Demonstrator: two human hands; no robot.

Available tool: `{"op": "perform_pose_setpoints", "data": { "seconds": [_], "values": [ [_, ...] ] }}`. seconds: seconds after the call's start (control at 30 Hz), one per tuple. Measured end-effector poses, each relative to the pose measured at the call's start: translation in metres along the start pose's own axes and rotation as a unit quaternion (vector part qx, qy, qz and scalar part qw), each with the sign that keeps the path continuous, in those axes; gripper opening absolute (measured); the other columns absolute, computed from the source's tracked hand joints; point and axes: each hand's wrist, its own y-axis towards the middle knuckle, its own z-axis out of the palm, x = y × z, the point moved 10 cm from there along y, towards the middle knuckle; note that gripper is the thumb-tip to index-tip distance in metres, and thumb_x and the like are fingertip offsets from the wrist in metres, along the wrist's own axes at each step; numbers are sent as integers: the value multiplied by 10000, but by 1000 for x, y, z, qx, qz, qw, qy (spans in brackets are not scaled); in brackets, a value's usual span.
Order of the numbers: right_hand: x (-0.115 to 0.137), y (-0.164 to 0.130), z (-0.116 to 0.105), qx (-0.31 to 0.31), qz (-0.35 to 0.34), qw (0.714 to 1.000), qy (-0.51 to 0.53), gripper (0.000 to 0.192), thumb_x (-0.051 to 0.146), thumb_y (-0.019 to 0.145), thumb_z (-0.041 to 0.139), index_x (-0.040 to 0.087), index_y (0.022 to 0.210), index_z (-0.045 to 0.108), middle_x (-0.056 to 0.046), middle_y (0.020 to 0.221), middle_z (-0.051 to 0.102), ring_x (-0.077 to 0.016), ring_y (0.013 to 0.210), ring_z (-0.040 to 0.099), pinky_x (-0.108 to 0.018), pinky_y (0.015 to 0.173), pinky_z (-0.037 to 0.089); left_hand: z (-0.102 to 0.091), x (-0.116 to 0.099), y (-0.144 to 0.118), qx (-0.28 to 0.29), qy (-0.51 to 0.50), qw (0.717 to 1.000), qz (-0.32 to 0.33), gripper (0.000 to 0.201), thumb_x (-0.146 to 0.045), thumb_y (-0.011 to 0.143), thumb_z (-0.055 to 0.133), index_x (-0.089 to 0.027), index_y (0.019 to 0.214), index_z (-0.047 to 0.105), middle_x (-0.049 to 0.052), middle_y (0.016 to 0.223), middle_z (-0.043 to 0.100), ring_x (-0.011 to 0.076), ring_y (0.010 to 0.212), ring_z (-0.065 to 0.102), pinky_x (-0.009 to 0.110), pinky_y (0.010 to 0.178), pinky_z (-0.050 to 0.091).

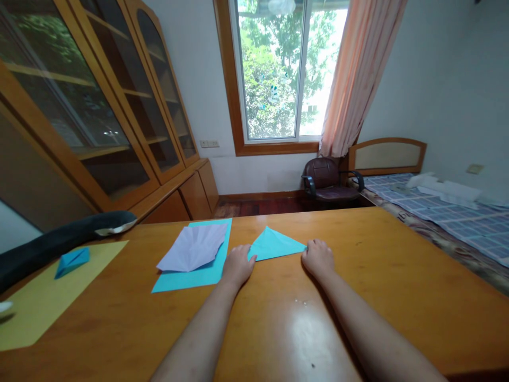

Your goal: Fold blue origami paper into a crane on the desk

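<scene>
A turquoise sheet of paper, folded into a triangle, lies on the wooden table with its peak pointing away from me. My left hand grips its left corner, thumb on top near the lower edge. At the opposite corner my right hand pinches the tip of the paper, with the fingers curled. Just left of my left hand lies a flat turquoise sheet, and on it rests a creased pale lilac sheet with folds fanning out.
A small folded blue paper piece sits on a yellow sheet at the left. Beside it is a dark curved chair back or armrest. Beyond the table are a glass-fronted cabinet, an office chair and a bed.
</scene>
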Motion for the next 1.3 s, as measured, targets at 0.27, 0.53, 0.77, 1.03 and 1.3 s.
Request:
{"op": "perform_pose_setpoints", "data": {
  "seconds": [0.27,0.53,0.77,1.03,1.3],
  "values": [
    [-1,-1,2,17,14,1000,23,213,220,858,458,141,954,631,-164,1041,606,-283,996,528,-348,785,374,6,6,1,-27,-57,998,7,440,-332,841,569,-134,1234,551,124,1226,620,243,1157,542,338,1008,367],
    [-1,-1,2,7,12,998,54,303,196,845,454,142,1112,585,-164,1082,606,-279,1039,511,-345,817,354,2,10,-1,-54,-102,993,10,463,-258,790,616,-140,1231,542,116,1225,614,225,1144,550,339,1019,387],
    [-2,0,2,13,17,998,52,255,210,849,454,150,1043,609,-154,1063,619,-277,1025,521,-340,805,360,2,21,0,-65,-160,985,-25,541,-184,758,605,-144,1285,489,73,1035,650,204,971,603,332,910,461],
    [-19,8,13,22,53,989,138,383,208,817,472,165,1180,588,-124,1209,608,-258,1119,520,-337,911,366,1,43,-1,-93,-255,958,-97,579,-136,762,539,-158,1332,434,34,925,675,147,755,628,285,787,503],
    [-22,12,8,-37,46,971,234,416,175,795,452,131,1191,573,-120,1224,605,-230,1130,528,-293,998,357,-16,42,-4,-151,-268,948,-86,462,-238,794,509,-121,1241,531,58,903,672,175,806,630,297,803,507]
  ]
}}
